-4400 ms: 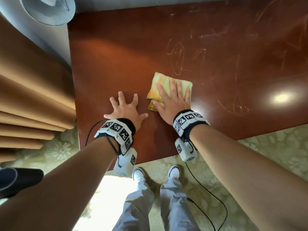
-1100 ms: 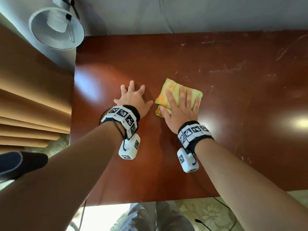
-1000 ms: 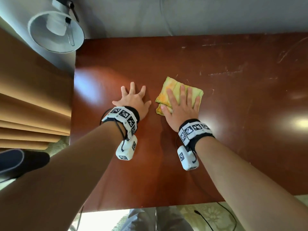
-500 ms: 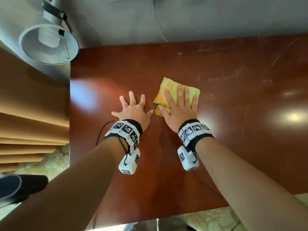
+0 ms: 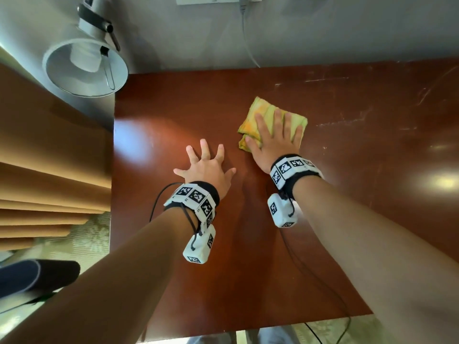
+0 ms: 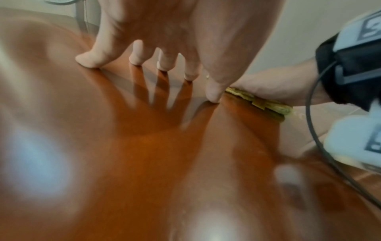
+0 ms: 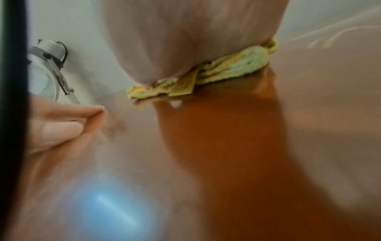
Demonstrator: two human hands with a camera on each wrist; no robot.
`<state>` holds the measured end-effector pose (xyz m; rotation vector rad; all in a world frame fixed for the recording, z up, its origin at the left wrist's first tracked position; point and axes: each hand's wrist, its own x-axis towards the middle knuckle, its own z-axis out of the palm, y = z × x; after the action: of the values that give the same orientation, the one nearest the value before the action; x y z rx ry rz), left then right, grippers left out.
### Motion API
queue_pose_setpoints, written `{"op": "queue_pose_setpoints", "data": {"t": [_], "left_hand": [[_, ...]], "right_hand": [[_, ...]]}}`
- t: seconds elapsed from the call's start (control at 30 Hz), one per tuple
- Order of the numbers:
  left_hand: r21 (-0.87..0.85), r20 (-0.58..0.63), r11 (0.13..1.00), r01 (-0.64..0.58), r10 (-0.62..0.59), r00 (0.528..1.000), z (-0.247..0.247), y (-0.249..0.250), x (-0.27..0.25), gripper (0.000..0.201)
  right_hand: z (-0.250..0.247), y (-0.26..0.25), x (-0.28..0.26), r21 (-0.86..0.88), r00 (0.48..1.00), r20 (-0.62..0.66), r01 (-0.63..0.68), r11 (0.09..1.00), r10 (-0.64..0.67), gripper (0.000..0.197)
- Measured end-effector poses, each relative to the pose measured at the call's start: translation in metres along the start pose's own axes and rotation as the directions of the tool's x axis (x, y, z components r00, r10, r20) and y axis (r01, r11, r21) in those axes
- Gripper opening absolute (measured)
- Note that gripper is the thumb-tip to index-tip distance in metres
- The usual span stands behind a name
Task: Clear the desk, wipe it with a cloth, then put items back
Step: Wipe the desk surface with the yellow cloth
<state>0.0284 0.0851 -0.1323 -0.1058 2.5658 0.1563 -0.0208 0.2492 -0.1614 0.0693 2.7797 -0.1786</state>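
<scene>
Wiping looks to be the step in hand. Left to right: the left hand (image 5: pixel 207 167) lies flat on the desk (image 5: pixel 248 269), fingers spread, grasping nothing; just right of it, the right hand (image 5: pixel 272 137) presses straight fingers on the folded cloth (image 5: pixel 258 109). Next, judging by scuffs further right, the cloth should sweep rightward.

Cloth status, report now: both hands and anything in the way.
Right hand flat, pressing the folded yellow cloth onto the desk. Left hand spread on bare wood beside it. Nothing on the desktop blocking the wipe.
</scene>
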Motion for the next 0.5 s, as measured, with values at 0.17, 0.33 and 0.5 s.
{"op": "queue_pose_setpoints", "data": {"t": [0.17,0.33,0.5], "left_hand": [[-0.009,-0.013,1.0,-0.002,0.001,1.0,0.003,0.0,0.002,0.067],[-0.009,-0.017,1.0,0.008,-0.008,1.0,0.002,0.0,0.001,0.068],[-0.011,-0.038,1.0,0.016,-0.017,0.999,0.002,0.0,0.001,0.068]], "right_hand": [[0.001,0.002,0.004,0.008,1.0,-0.019,0.017,1.0,-0.017,0.069],[0.009,0.008,-0.023,0.033,0.997,-0.021,0.078,0.996,-0.077,0.068],[0.023,0.018,-0.063,0.015,0.994,-0.036,0.1,0.995,-0.099,0.068]]}}
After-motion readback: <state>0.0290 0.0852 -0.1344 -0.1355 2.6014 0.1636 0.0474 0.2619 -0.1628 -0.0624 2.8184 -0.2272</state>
